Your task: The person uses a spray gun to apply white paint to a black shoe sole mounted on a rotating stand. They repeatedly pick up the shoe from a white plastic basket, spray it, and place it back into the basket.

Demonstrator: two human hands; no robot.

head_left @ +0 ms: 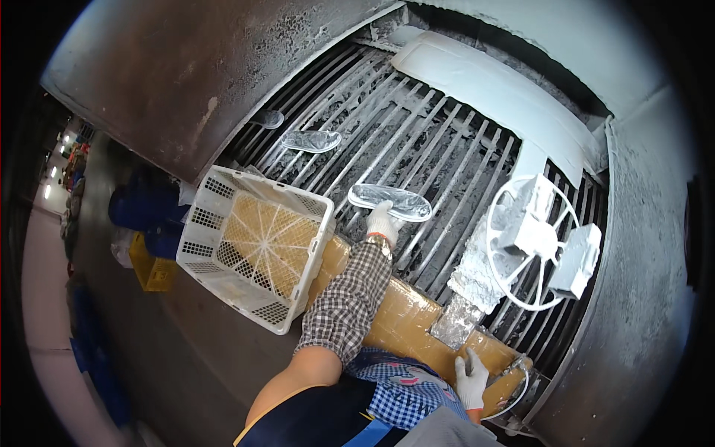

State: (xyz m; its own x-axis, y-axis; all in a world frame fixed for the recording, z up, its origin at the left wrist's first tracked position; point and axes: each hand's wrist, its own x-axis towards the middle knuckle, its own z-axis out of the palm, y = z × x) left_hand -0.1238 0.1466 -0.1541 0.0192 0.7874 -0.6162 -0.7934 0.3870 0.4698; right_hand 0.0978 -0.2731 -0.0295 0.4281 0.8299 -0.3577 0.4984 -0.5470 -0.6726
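up on the frosted grate [417,141], the left hand [384,220], in a white glove, reaches out to a clear frozen pouch [390,201]; its fingers lie against the pouch's lower edge, but whether they have closed on it cannot be told, since the glove's back hides them. two more pouches [311,140] lie farther up the bars, the far one [268,118] half blurred by frost. the right hand [471,380], also gloved, rests flat with fingers spread on the tan padded ledge [406,316]. a white slatted basket [253,244] tilts against the ledge, just beside the left forearm. an ice-caked white wheel [538,242] stands to the right, its details buried.
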